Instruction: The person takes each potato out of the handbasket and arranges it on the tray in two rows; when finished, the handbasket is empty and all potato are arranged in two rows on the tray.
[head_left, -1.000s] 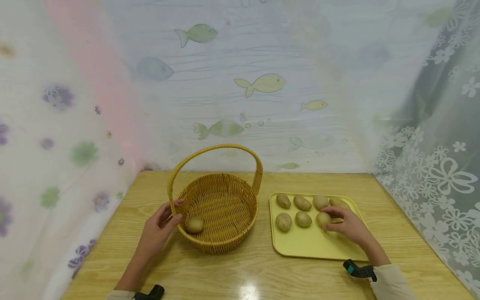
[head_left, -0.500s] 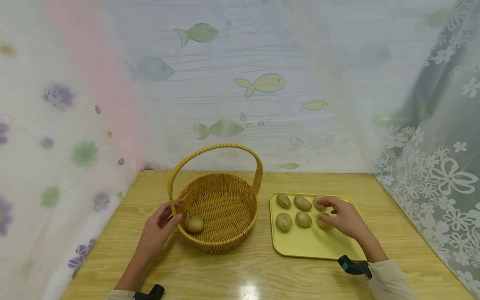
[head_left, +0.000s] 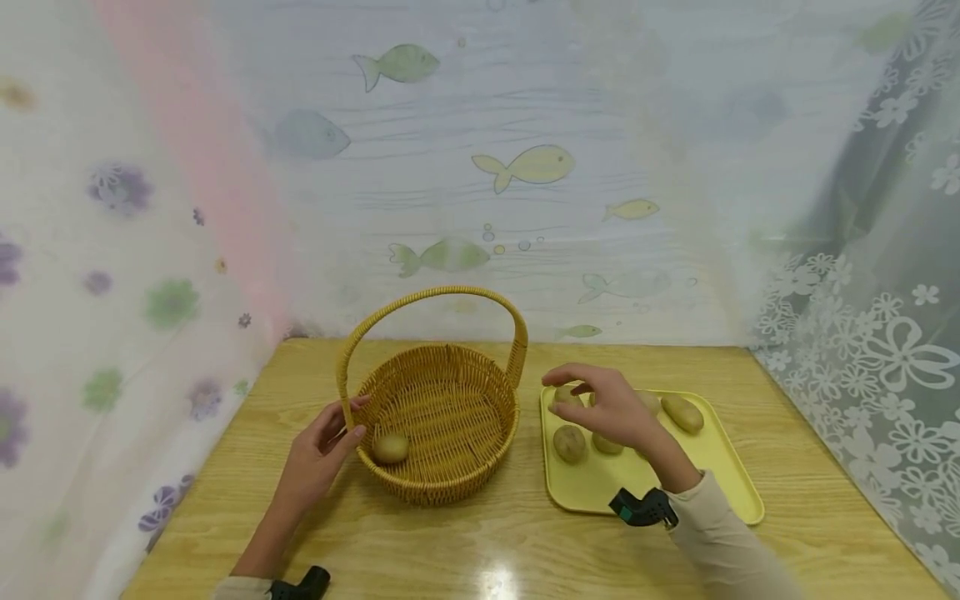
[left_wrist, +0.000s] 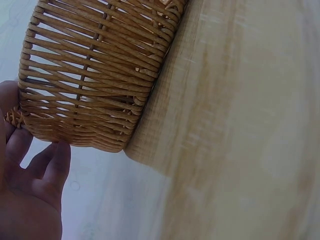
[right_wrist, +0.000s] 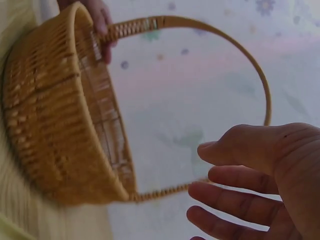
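Note:
My left hand [head_left: 318, 454] holds the wicker basket [head_left: 512, 425] at its left rim, by the foot of the tall arched handle [head_left: 431, 293]. One potato [head_left: 391, 449] lies inside the basket, near that hand. Over the left part of the yellow tray [head_left: 592, 500], my right hand [head_left: 603, 408] hovers with thumb and fingers apart. Nothing shows between those fingers [right_wrist: 235, 200] in the right wrist view. Beneath and around it sit potatoes, among them a round one [head_left: 570, 444] at the left and a long one [head_left: 682, 413] at the back right; others are partly hidden by the hand.
Basket and tray stand side by side on a wooden table [head_left: 480, 542], with a narrow gap between them. Sheer curtains [head_left: 450, 192] printed with fish and flowers hang behind the table and along both sides.
My right hand has lifted from the potatoes at the tray's right and moved left toward the basket, uncovering the long potato. The left hand and the basket have stayed in place.

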